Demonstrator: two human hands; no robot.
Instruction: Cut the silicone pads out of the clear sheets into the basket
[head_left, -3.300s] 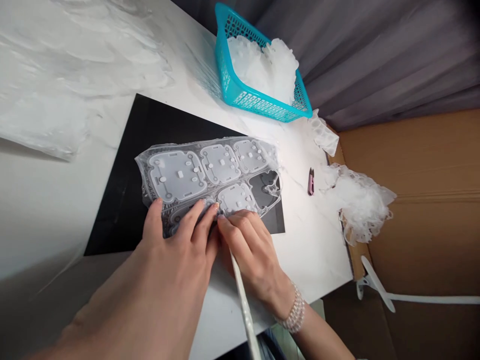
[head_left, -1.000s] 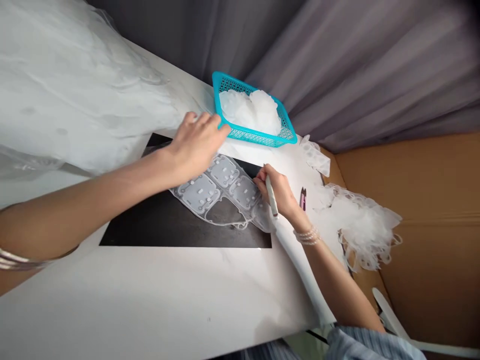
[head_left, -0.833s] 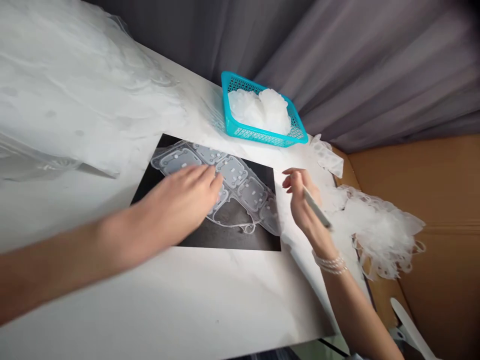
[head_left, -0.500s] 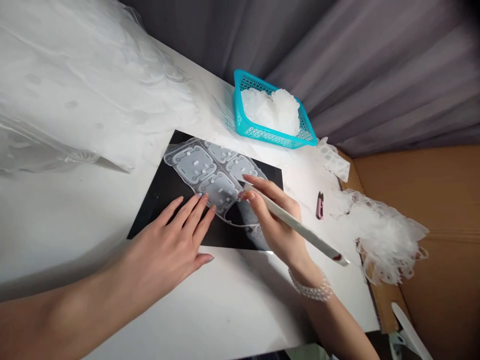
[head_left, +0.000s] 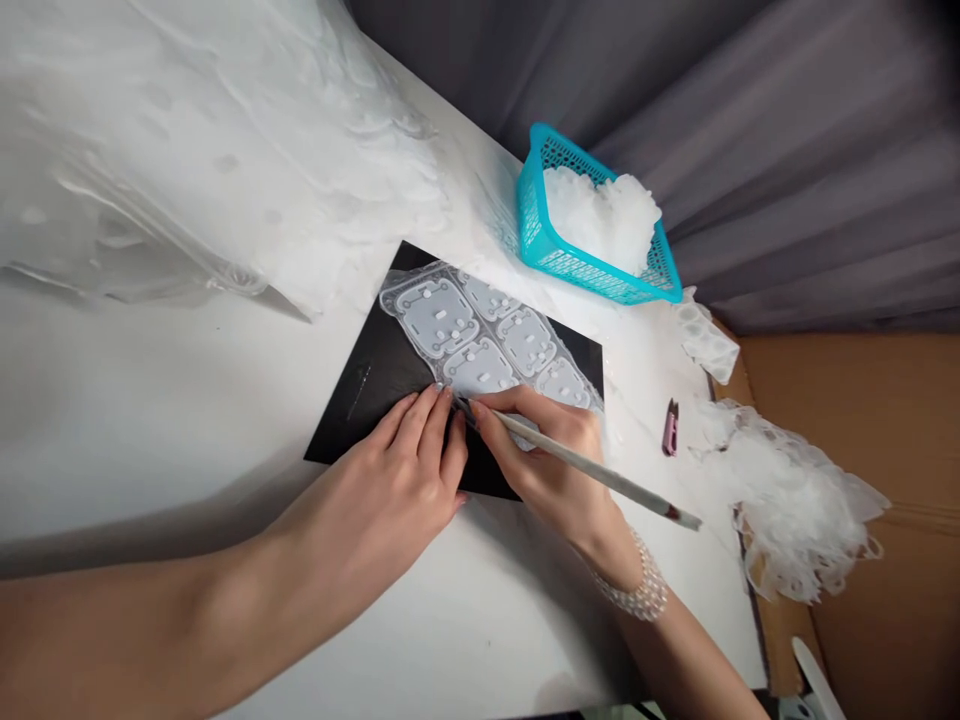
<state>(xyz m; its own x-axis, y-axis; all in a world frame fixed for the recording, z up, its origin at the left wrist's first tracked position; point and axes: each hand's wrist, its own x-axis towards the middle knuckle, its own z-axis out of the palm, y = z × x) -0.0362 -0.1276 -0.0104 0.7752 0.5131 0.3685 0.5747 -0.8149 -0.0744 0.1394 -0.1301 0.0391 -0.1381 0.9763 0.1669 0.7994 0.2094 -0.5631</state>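
Observation:
A translucent, moulded sheet (head_left: 439, 318) with several rounded panels, slots and small raised tabs lies on a black board (head_left: 360, 390). My left hand (head_left: 397, 475) rests palm down over the board's near left part, fingers stretched out, the tips at the sheet's lower edge. In my right hand (head_left: 555, 460) is a long, slim, pale-grey tool (head_left: 600, 475), held like a pen. Its tip points to the sheet's edge right beside my left fingertips; the fingers partly hide it, and I cannot tell its exact kind. My right hand covers the sheet's near right part.
A turquoise basket (head_left: 600, 283) holding white translucent pieces stands behind the board. Pink thread snips (head_left: 670, 428) lie to the right, near a heap of clear trimmings (head_left: 795, 500) by a cardboard box (head_left: 862, 420). Stacked translucent sheets (head_left: 247, 130) fill the far left.
My right hand has brought the tool's tip down and left, next to my left fingertips. My left hand's fingers have drawn closer together. The view has shifted, so the board appears further right.

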